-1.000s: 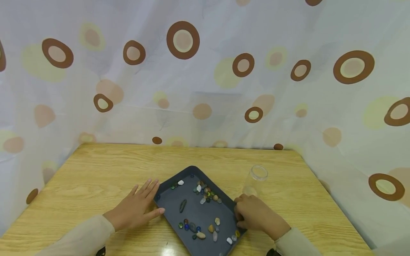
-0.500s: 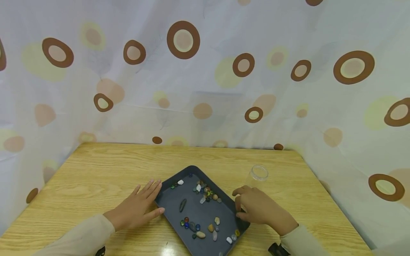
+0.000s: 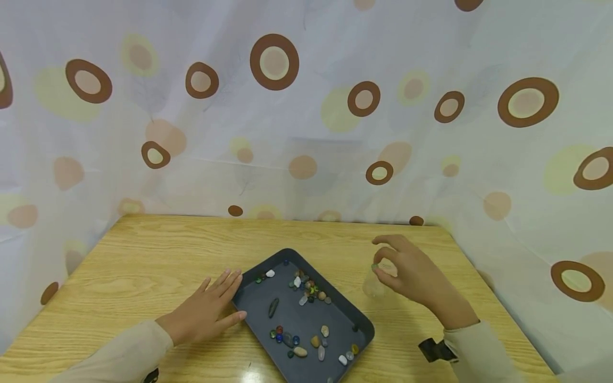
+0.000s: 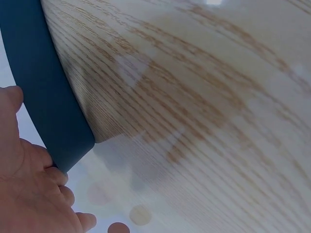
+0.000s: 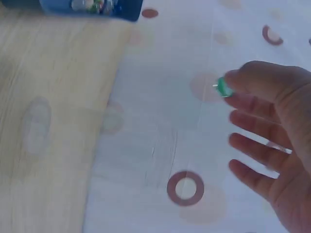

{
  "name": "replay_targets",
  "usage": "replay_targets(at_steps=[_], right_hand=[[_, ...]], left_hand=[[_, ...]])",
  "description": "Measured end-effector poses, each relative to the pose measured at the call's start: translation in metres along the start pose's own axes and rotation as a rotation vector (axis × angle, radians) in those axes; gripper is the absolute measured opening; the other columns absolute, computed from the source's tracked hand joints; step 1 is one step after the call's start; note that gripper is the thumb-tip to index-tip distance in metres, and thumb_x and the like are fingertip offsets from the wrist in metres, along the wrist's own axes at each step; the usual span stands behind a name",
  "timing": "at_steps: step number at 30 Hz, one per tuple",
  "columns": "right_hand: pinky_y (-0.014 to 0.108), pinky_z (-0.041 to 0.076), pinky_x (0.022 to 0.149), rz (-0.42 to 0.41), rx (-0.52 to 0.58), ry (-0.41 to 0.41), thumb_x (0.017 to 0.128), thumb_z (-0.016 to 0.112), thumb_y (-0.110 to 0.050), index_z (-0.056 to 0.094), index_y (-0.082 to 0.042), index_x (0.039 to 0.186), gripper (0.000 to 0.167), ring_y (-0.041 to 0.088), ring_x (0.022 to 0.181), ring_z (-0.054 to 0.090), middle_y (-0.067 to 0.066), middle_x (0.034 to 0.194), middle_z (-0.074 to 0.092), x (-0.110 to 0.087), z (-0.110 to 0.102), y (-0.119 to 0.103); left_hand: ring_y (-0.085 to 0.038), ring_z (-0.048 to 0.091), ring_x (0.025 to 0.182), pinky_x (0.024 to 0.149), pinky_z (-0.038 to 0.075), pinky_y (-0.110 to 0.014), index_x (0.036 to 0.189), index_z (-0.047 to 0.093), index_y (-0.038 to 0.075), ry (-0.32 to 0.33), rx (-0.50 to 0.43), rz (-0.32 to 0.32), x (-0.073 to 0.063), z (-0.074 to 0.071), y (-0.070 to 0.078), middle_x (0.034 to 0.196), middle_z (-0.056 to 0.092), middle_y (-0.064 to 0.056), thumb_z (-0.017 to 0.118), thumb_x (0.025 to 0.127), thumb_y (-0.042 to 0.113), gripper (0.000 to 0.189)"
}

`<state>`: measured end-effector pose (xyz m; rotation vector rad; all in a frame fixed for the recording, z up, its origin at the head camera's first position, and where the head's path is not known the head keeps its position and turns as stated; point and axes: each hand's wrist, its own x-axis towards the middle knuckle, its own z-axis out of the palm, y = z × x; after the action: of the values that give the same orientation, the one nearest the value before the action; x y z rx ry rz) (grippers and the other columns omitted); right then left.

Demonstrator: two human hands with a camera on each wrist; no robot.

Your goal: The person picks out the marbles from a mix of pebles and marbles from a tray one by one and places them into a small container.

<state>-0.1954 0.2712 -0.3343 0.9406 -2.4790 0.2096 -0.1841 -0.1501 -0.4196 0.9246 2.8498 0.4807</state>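
My left hand [image 3: 206,308] lies with straight fingers against the left rim of a dark grey rectangular tray [image 3: 299,314]. In the left wrist view its fingers [image 4: 41,158] touch the tray's outer wall. Between thumb and index finger, my right hand [image 3: 414,274] pinches a small green glass marble [image 5: 224,88]; its other fingers are spread apart. That hand is raised right of the tray and overlaps a clear glass jar [image 3: 371,287], whose rim is partly hidden behind the fingers. Scattered inside the tray are marbles and pebbles, among them a long dark stone [image 3: 273,307].
The tray sits at an angle on a wood-grain table [image 3: 182,255]. Behind and beside the table hangs a pale curtain [image 3: 306,122] with brown ring patterns. A cluster of small stones [image 3: 308,287] lies along the tray's far right side.
My right hand has lifted out of the tray's right corner with the green marble and moved up and right to the jar. The left hand stays nearly still at the rim.
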Motion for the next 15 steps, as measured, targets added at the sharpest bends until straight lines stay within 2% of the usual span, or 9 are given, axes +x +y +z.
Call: replay_targets(at_steps=[3, 6, 12, 15], right_hand=[[0.048, 0.052, 0.079, 0.009, -0.004, 0.123, 0.073, 0.08, -0.005, 0.064, -0.01, 0.079, 0.018, 0.036, 0.107, 0.055, 0.018, 0.116, 0.06, -0.001, 0.001, 0.014], [0.053, 0.05, 0.081, 0.074, -0.012, 0.162, 0.074, 0.079, -0.003, 0.065, -0.006, 0.079, 0.015, 0.04, 0.107, 0.054, 0.022, 0.116, 0.059, -0.005, 0.007, 0.025], [0.055, 0.049, 0.081, 0.248, -0.012, 0.104, 0.079, 0.076, -0.006, 0.066, -0.003, 0.081, 0.01, 0.044, 0.105, 0.054, 0.024, 0.115, 0.06, -0.015, 0.019, 0.036], [0.056, 0.049, 0.082, 0.306, 0.003, 0.061, 0.081, 0.074, -0.009, 0.067, -0.004, 0.083, 0.009, 0.045, 0.107, 0.053, 0.023, 0.117, 0.06, -0.019, 0.021, 0.037]], left_hand=[[-0.037, 0.011, 0.146, 0.112, 0.012, -0.065, 0.151, 0.021, -0.001, -0.001, 0.0, -0.001, 0.0, -0.001, 0.0, 0.159, 0.015, -0.016, 0.038, 0.097, 0.058, 0.082], [-0.037, 0.011, 0.146, 0.112, 0.012, -0.065, 0.151, 0.021, -0.001, -0.001, 0.001, -0.003, 0.0, -0.001, -0.001, 0.159, 0.015, -0.016, 0.038, 0.097, 0.058, 0.082], [-0.037, 0.01, 0.146, 0.112, 0.011, -0.064, 0.152, 0.02, 0.0, -0.011, 0.004, -0.007, 0.0, 0.0, -0.001, 0.159, 0.015, -0.016, 0.037, 0.097, 0.06, 0.083], [-0.037, 0.01, 0.146, 0.113, 0.01, -0.064, 0.151, 0.021, -0.001, -0.015, 0.003, -0.008, 0.001, 0.0, 0.0, 0.159, 0.015, -0.016, 0.037, 0.097, 0.059, 0.083]])
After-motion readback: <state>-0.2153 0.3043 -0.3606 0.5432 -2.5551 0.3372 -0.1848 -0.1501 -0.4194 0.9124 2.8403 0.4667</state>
